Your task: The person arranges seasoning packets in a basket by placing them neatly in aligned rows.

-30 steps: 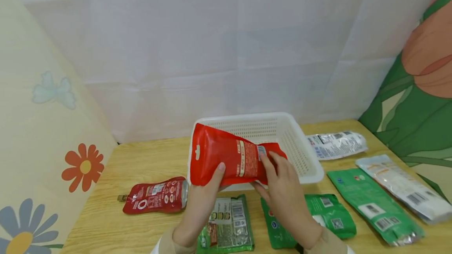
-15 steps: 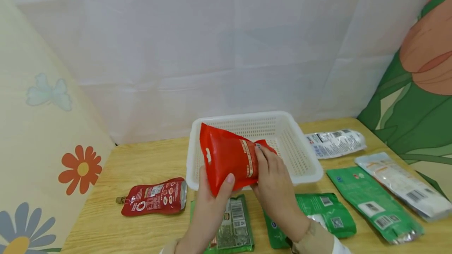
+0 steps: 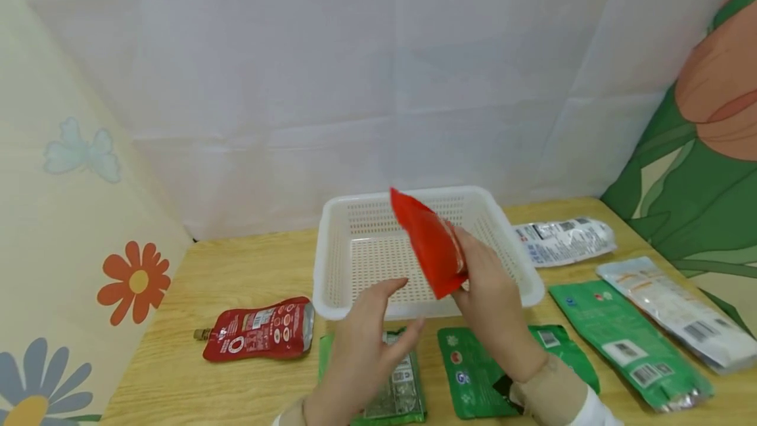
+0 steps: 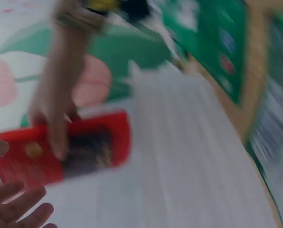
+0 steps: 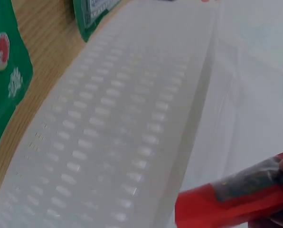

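Note:
My right hand (image 3: 493, 298) grips a red snack pouch (image 3: 430, 242), held tilted over the white plastic basket (image 3: 320, 268). In the left wrist view the pouch (image 4: 27, 161) shows a dark panel near one end, with the right hand's fingers (image 4: 58, 137) across it. The right wrist view catches only one end of the pouch (image 5: 198, 209), above the basket's slotted wall (image 5: 99, 123). My left hand (image 3: 367, 350) is off the pouch, fingers and thumb spread apart, just in front of the basket's near rim.
A dark red spouted pouch (image 3: 260, 331) lies left on the wooden table (image 3: 236, 268). Green packets (image 3: 467, 367), (image 3: 629, 344) and a partly hidden green-edged packet (image 3: 408, 393) lie in front and right. Two whitish packets (image 3: 564, 242), (image 3: 680, 311) lie farther right. A white cloth (image 3: 355, 84) hangs behind.
My left hand has let go of the red pouch and drawn back toward me. The right hand has turned the pouch steeper and moved it right, over the basket.

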The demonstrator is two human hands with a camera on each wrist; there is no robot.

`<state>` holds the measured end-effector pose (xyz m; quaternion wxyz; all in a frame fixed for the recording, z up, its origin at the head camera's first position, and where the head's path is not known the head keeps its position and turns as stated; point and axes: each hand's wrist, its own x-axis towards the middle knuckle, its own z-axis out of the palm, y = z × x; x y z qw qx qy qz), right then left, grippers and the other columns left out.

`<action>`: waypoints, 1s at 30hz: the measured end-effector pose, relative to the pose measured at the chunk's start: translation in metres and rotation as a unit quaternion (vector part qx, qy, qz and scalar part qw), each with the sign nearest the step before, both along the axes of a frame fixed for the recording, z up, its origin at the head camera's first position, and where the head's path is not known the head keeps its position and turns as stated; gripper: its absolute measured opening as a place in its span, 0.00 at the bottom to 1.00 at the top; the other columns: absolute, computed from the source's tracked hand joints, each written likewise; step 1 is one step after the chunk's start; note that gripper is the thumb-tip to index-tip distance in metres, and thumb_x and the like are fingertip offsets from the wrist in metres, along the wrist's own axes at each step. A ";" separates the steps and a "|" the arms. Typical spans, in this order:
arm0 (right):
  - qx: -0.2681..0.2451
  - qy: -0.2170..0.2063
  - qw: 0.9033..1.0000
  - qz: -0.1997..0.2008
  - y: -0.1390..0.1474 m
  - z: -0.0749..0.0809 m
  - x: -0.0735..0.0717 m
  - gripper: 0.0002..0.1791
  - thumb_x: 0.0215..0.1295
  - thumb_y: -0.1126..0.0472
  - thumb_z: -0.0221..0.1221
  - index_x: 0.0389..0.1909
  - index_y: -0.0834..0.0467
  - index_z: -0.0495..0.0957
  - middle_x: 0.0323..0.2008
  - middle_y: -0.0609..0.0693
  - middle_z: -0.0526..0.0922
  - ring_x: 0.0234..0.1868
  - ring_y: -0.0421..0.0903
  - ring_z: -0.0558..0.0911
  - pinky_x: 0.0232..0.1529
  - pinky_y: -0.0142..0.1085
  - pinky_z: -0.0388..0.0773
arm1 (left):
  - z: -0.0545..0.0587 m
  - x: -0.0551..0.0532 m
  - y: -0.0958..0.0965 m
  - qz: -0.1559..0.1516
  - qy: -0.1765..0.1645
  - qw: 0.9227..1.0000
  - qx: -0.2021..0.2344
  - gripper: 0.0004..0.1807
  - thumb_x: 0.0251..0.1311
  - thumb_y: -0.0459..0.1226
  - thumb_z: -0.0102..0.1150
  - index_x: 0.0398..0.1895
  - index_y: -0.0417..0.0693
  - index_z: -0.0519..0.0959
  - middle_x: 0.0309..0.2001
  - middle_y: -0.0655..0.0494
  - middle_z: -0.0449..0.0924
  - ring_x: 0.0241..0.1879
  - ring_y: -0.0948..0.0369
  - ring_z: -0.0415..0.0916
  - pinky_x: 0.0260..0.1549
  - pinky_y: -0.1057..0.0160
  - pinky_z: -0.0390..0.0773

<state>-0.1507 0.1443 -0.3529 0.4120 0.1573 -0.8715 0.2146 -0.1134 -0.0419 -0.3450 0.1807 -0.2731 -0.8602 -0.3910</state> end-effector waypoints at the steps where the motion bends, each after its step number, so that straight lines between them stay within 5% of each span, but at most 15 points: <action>1: -0.021 -0.007 1.000 -0.001 0.004 0.001 -0.003 0.37 0.41 0.75 0.71 0.57 0.69 0.70 0.46 0.64 0.81 0.41 0.58 0.82 0.35 0.48 0.83 | -0.005 -0.006 -0.001 0.044 0.077 0.995 -0.050 0.26 0.57 0.49 0.63 0.55 0.46 0.74 0.49 0.55 0.82 0.49 0.61 0.80 0.47 0.63 0.80; 2: -0.040 -0.016 0.999 -0.002 0.009 0.002 -0.006 0.35 0.43 0.75 0.70 0.56 0.69 0.70 0.44 0.64 0.82 0.37 0.55 0.81 0.33 0.46 0.83 | -0.011 -0.012 -0.002 0.085 0.140 0.982 -0.092 0.24 0.55 0.51 0.64 0.50 0.46 0.77 0.43 0.55 0.85 0.44 0.61 0.82 0.43 0.64 0.81; 4: -0.090 -0.035 0.995 0.006 0.019 0.002 -0.012 0.29 0.46 0.73 0.68 0.52 0.70 0.71 0.40 0.63 0.82 0.32 0.50 0.79 0.30 0.39 0.80 | -0.022 -0.025 -0.006 0.132 0.204 0.958 -0.151 0.23 0.53 0.55 0.64 0.43 0.48 0.80 0.37 0.57 0.86 0.38 0.61 0.83 0.40 0.65 0.82; 8: -0.219 -0.152 0.964 0.014 0.037 0.004 -0.022 0.26 0.58 0.66 0.63 0.56 0.67 0.68 0.47 0.61 0.80 0.36 0.43 0.76 0.31 0.23 0.72 | -0.038 -0.043 -0.014 0.153 0.183 0.937 -0.254 0.27 0.54 0.63 0.58 0.37 0.49 0.83 0.33 0.56 0.86 0.34 0.60 0.83 0.39 0.63 0.81; 11: -0.310 -0.254 0.916 0.008 0.050 0.005 -0.030 0.30 0.65 0.61 0.57 0.65 0.62 0.59 0.60 0.60 0.72 0.53 0.48 0.75 0.49 0.33 0.78 | -0.044 -0.049 -0.017 0.137 0.132 0.932 -0.309 0.31 0.53 0.67 0.53 0.29 0.50 0.83 0.25 0.59 0.84 0.24 0.64 0.78 0.25 0.69 0.76; 14: -0.392 -0.315 0.865 0.011 0.061 0.003 -0.040 0.35 0.67 0.56 0.55 0.70 0.56 0.51 0.65 0.50 0.66 0.62 0.45 0.69 0.60 0.40 0.74 | -0.048 -0.053 -0.017 0.118 0.072 0.935 -0.327 0.32 0.49 0.70 0.54 0.17 0.53 0.78 0.14 0.63 0.72 0.13 0.68 0.63 0.12 0.73 0.60; 16: -0.457 -0.330 0.825 0.035 0.064 0.002 -0.047 0.31 0.68 0.55 0.54 0.69 0.49 0.53 0.60 0.41 0.68 0.58 0.37 0.70 0.58 0.33 0.74 | -0.050 -0.055 -0.017 0.110 0.028 0.939 -0.326 0.32 0.48 0.71 0.53 0.14 0.54 0.74 0.11 0.65 0.64 0.12 0.68 0.55 0.10 0.72 0.53; 20: -0.589 -0.325 0.732 0.109 0.068 -0.001 -0.055 0.16 0.68 0.57 0.54 0.54 0.42 0.64 0.44 0.29 0.73 0.43 0.28 0.75 0.44 0.22 0.75 | -0.051 -0.056 -0.017 0.101 -0.016 0.941 -0.321 0.31 0.49 0.71 0.52 0.14 0.56 0.74 0.09 0.66 0.59 0.11 0.68 0.50 0.09 0.71 0.53; 22: -0.621 -0.313 0.706 0.136 0.068 -0.002 -0.058 0.13 0.68 0.57 0.55 0.49 0.42 0.65 0.40 0.30 0.75 0.41 0.28 0.75 0.42 0.24 0.75 | -0.051 -0.057 -0.017 0.098 -0.021 0.941 -0.323 0.31 0.49 0.71 0.52 0.13 0.56 0.74 0.09 0.66 0.57 0.10 0.68 0.50 0.08 0.71 0.53; 25: -0.625 -0.310 0.703 0.134 0.068 -0.004 -0.061 0.15 0.68 0.53 0.54 0.52 0.40 0.63 0.44 0.30 0.72 0.45 0.30 0.73 0.44 0.25 0.75 | -0.052 -0.058 -0.017 0.090 -0.022 0.942 -0.323 0.32 0.50 0.70 0.52 0.09 0.57 0.68 0.08 0.67 0.53 0.10 0.69 0.48 0.09 0.71 0.51; 27: -0.606 -0.315 0.723 0.109 0.069 -0.006 -0.064 0.21 0.68 0.49 0.53 0.59 0.40 0.59 0.50 0.33 0.70 0.51 0.33 0.71 0.53 0.28 0.75 | -0.052 -0.059 -0.017 0.089 -0.017 0.942 -0.324 0.33 0.50 0.70 0.53 0.07 0.57 0.62 0.08 0.67 0.50 0.10 0.69 0.47 0.09 0.71 0.50; 30: -0.551 -0.327 0.766 0.049 0.069 -0.010 -0.069 0.33 0.68 0.45 0.51 0.70 0.45 0.51 0.62 0.43 0.65 0.62 0.41 0.67 0.67 0.38 0.67 | -0.053 -0.059 -0.017 0.090 -0.016 0.941 -0.325 0.35 0.50 0.70 0.53 0.06 0.58 0.55 0.08 0.67 0.48 0.10 0.69 0.45 0.09 0.71 0.49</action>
